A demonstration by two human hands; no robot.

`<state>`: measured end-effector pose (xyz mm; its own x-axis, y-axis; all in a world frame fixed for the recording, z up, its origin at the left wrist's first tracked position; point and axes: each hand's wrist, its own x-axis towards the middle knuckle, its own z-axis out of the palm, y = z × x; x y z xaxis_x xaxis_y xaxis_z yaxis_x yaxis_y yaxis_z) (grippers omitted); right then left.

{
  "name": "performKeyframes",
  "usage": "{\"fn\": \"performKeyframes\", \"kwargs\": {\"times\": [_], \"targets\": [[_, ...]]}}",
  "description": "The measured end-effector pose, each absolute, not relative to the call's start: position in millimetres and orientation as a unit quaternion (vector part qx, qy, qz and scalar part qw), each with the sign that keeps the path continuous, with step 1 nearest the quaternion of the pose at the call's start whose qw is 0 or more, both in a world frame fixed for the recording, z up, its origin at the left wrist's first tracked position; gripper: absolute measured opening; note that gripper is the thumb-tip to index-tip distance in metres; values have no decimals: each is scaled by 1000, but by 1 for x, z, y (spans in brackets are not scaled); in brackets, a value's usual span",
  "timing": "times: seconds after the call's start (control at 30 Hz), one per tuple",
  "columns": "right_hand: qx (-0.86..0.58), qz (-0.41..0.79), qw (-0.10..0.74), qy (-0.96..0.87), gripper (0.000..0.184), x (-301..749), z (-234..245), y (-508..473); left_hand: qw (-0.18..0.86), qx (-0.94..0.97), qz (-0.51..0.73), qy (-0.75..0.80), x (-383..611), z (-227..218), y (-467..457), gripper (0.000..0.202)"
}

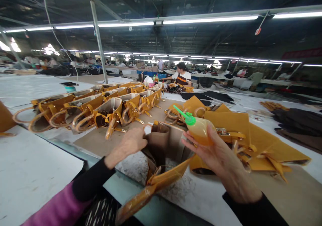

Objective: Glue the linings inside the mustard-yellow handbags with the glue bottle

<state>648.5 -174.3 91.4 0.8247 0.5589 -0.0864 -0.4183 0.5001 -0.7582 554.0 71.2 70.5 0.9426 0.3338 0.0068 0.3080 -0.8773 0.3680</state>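
Note:
My right hand (216,152) is closed round a small squeeze bottle (198,128) of amber glue with a green nozzle pointing up and left. My left hand (130,144) grips the brown lining edge of an open mustard-yellow handbag (163,145) standing in front of me. The bag's wrapped handle (153,185) hangs down over the table edge toward me.
Rows of assembled mustard handbags (100,110) stand at the left on a brown board. Flat mustard bag panels (251,138) are piled at the right. Dark fabric (299,122) lies far right. A person in a striped apron (181,75) works at the far end. A metal post (99,41) rises behind the bags.

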Motion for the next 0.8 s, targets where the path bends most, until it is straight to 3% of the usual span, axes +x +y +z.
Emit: {"fn": "performKeyframes", "kwargs": {"times": [0.17,0.4,0.53,0.63,0.67,0.73,0.8], "targets": [[-407,323,851,-78,43,641,94,-170,381,878,-16,288,491,57,148,13],[-417,328,845,-71,45,630,97,-158,491,834,22,249,499,68,144,35],[-417,325,847,-55,41,632,98,-159,448,861,135,200,505,90,121,52],[-418,322,847,-63,37,632,97,-160,368,878,272,140,507,106,79,47],[-417,321,848,-68,36,632,97,-160,376,879,272,110,511,108,64,41],[-416,323,847,-72,37,631,98,-160,416,893,160,70,527,107,40,25],[-417,328,845,-71,40,629,99,-161,385,917,54,93,552,97,26,21]]}}
